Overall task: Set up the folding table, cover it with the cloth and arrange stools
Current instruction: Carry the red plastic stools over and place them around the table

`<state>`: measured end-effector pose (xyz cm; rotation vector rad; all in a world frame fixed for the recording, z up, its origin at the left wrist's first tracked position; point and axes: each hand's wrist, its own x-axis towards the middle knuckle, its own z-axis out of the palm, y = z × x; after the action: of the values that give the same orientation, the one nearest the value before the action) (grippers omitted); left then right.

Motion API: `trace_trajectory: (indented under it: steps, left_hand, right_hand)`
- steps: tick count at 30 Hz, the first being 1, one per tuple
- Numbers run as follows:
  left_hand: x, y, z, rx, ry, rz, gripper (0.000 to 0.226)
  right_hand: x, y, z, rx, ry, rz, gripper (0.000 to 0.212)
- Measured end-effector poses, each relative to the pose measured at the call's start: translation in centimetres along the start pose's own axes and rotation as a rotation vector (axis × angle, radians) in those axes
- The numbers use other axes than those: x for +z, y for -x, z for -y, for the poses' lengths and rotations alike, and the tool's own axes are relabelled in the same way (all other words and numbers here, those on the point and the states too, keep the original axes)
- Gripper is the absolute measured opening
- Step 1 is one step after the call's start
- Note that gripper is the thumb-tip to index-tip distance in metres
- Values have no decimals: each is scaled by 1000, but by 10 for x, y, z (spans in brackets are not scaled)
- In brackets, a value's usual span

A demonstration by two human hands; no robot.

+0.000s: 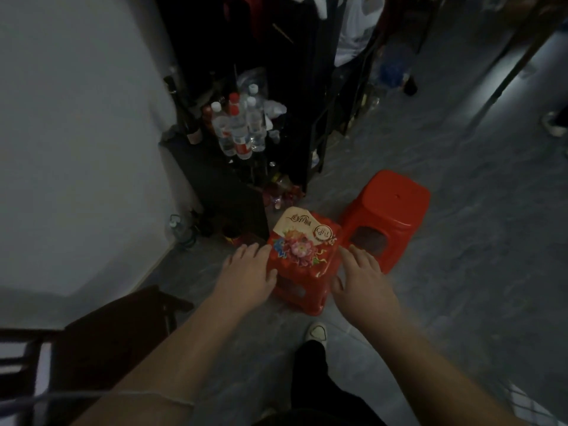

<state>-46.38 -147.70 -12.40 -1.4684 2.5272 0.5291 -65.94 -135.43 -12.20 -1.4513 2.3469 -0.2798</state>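
Grey floor (461, 272) bears a near stool (307, 299) just beside a far stool (390, 207). Left hand (246, 275) and right hand (364, 278), fingers relaxed and grasping nothing, flank the near stool, which is topped by a floral packet (304, 241).

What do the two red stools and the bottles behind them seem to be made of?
The nearer stool and the farther stool look like glossy moulded plastic: smooth, one-piece, with highlights. The bottles look like clear plastic, possibly glass.

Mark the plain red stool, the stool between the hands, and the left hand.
plain red stool (396, 195), head view: seat top.
stool between the hands (307, 304), head view: near side, lower rim.
left hand (246, 272), head view: back of the hand.
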Motion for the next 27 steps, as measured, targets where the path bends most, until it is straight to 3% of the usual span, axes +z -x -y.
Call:
trace_trajectory:
  steps: [9,15,20,24,27]
  left_hand:
    - [66,-185,-4,-27,6,177,60]
    - [157,-303,28,-53,36,296,54]
    - [242,-379,68,-184,134,350,58]
    - [288,-421,96,-316,310,277,61]
    - [308,-440,107,-379,389,310,56]
  right_hand:
    - [83,-176,-68,78,3,191,65]
    - [183,-256,-118,203,-19,301,60]
    - [271,-304,-153,379,-181,278,48]
    - [332,-327,-162,674,-487,124,46]
    - [363,-336,-155,831,-647,-33,62]
